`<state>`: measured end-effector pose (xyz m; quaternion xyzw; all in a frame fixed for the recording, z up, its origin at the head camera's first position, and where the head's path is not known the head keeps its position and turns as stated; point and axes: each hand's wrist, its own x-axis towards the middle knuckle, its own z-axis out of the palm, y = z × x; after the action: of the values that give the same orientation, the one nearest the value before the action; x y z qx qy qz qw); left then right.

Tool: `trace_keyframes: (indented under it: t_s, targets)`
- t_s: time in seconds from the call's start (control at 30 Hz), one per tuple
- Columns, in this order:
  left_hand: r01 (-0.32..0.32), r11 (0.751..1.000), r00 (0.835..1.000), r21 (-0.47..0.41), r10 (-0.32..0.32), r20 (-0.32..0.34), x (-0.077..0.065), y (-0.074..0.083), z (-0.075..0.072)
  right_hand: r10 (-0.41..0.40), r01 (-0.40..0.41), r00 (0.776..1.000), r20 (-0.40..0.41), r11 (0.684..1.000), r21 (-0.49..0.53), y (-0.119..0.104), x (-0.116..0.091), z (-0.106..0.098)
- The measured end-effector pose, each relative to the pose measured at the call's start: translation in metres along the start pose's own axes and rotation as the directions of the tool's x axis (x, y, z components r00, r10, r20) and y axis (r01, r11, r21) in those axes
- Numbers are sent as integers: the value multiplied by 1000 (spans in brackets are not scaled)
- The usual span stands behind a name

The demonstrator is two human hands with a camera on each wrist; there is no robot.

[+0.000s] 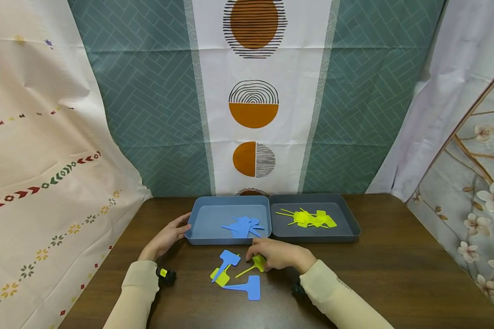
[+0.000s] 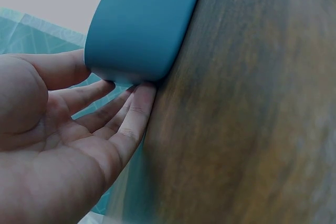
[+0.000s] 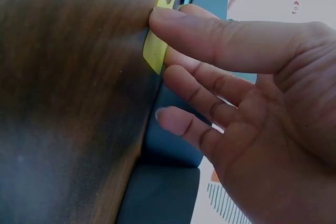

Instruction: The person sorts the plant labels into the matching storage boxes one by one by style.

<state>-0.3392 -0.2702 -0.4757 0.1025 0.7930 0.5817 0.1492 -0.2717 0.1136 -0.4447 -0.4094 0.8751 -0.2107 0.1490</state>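
My left hand rests against the left end of the blue tray, its fingers nearly straight and touching the wall, as the left wrist view also shows. Below the trays my right hand pinches a yellow T-shaped plant label by its head; the right wrist view has the thumb over the label. Left of it, a blue plant label lies across another yellow label. A second blue label lies nearer the front edge.
Several blue labels lie in the blue tray. The dark grey tray stands against its right side, with a pile of yellow labels inside. Both sit toward the back of the brown wooden table, before a hanging patterned cloth.
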Motion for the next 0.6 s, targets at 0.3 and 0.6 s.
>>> trace_keyframes:
  t_s: [0.3, 0.6]
  targets:
    - [-13, 1000, 1000, 3, 13, 16, -2, 0, 0, 15, -21, 998, -60, 995, -102, 0, -2, 0]
    - [-10, 1000, 1000, -10, 10, 13, -1, 1, 0, 1, -7, 998, -69, 996, -87, 0, -4, -6]
